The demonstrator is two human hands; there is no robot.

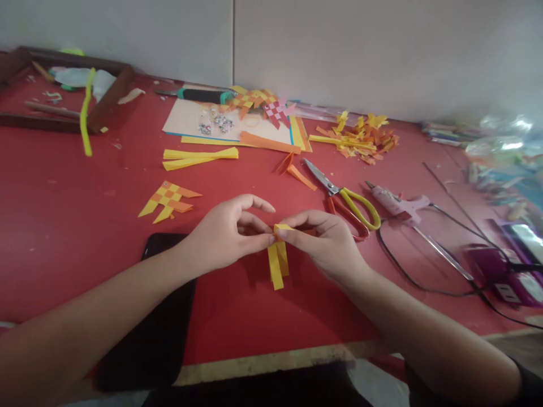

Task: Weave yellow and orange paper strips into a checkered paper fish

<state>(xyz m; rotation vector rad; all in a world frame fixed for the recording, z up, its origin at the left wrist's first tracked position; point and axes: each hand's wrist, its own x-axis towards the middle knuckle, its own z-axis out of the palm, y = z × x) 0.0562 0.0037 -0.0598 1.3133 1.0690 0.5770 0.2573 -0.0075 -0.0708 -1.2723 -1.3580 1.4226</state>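
Yellow paper strips (276, 263), folded at the top, hang down between my hands above the red table. My left hand (235, 232) pinches their left side between thumb and a finger, its index finger raised. From the other side, my right hand (324, 240) grips the folded top with thumb and fingers; a bit of orange shows there. A finished woven paper fish (168, 199) in yellow and orange checks lies left of my hands. Scissors (339, 195) with one yellow and one red handle lie just beyond my right hand.
A dark tablet-like slab (159, 316) lies under my left forearm. Yellow strips (199, 157), an orange strip (301, 176), paper sheets (178, 118) and a scrap pile (365, 138) lie farther back. A pink glue gun (399, 204) with its cord is right; a wooden frame (112, 102) is far left.
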